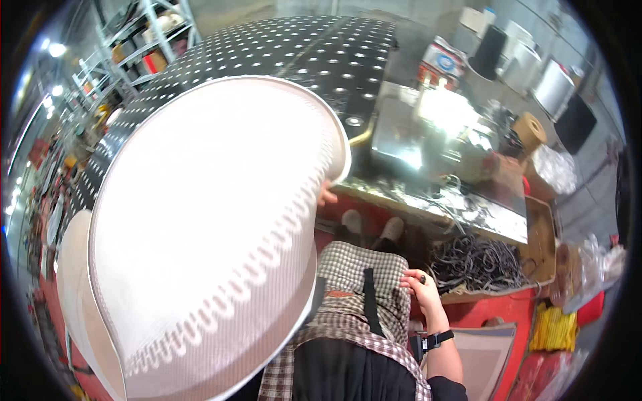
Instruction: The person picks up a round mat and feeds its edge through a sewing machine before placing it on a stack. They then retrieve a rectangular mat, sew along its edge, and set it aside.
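Note:
A large white mesh fabric panel [214, 200] with a pale bound edge and a row of oval openwork marks fills the left and middle of the view. It is curved and hides much of the table behind it. The fingertips of my left hand [326, 194] show at the panel's right edge, gripping it; the rest of that hand is hidden behind it. My right hand [422, 291] is over my lap at the right, away from the panel. Its fingers are closed around a small black thing [422, 279], too small to name.
A sewing machine [461, 144] with a bright lamp stands on the table at right. A box of tangled dark cord strips [478, 264] lies below it. The black table [321, 67] with pale round studs stretches behind. A framed mesh panel [481, 354] leans near my right elbow.

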{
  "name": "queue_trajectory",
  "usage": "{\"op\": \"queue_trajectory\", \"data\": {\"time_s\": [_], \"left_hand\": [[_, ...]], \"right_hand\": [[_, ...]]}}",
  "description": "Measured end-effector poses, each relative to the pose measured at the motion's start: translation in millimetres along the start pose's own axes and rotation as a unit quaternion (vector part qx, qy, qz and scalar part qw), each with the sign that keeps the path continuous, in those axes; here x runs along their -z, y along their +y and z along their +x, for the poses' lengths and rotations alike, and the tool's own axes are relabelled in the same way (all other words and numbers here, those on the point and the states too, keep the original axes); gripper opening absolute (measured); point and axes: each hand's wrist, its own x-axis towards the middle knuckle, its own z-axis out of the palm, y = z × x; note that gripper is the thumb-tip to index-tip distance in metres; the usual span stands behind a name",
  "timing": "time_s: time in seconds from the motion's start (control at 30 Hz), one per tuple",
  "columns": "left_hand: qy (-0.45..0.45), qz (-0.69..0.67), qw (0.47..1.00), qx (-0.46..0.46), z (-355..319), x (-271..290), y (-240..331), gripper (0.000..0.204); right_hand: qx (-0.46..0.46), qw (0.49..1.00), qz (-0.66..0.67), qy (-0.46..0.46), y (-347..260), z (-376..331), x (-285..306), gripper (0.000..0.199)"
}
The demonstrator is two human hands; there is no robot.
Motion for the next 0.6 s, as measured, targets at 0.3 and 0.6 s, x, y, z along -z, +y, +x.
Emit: {"op": "queue_trajectory", "data": {"time_s": [0.3, 0.6], "left_hand": [[0.14, -0.544, 0.816, 0.138, -100, -77, -98, 0.056], [0.608, -0.612, 0.506, -0.027, -425, -21, -76, 0.066]], "right_hand": [[0.22, 0.966, 0.063, -0.116, -111, 23, -43, 0.032], [0.213, 0.976, 0.01, -0.044, -204, 73, -88, 0.044]]}}
